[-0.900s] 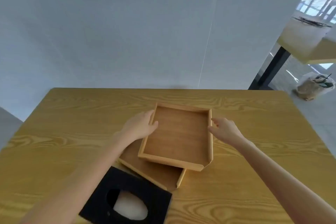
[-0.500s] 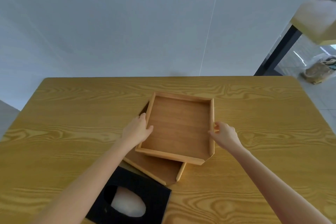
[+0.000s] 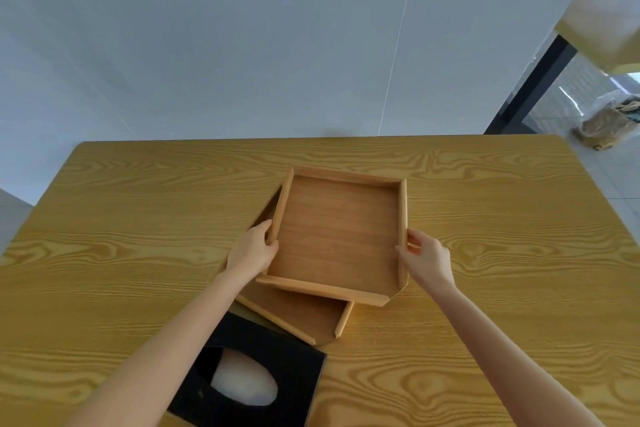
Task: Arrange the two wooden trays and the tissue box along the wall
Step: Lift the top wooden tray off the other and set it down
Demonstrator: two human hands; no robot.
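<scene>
Upper wooden tray [image 3: 337, 236], rectangular, smooth-grained, gripped by both hands.

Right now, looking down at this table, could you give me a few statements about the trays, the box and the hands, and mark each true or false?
1. The upper tray lies on top of the lower tray, turned askew to it. True.
2. The left hand rests on the tissue box. False: it grips the upper tray's left rim.
3. The right hand has its fingers at the upper tray's right rim. True.
4. The tissue box is white. False: it is black, with a pale tissue in its oval opening.
5. The trays already touch the wall. False: bare table lies between them.
</scene>
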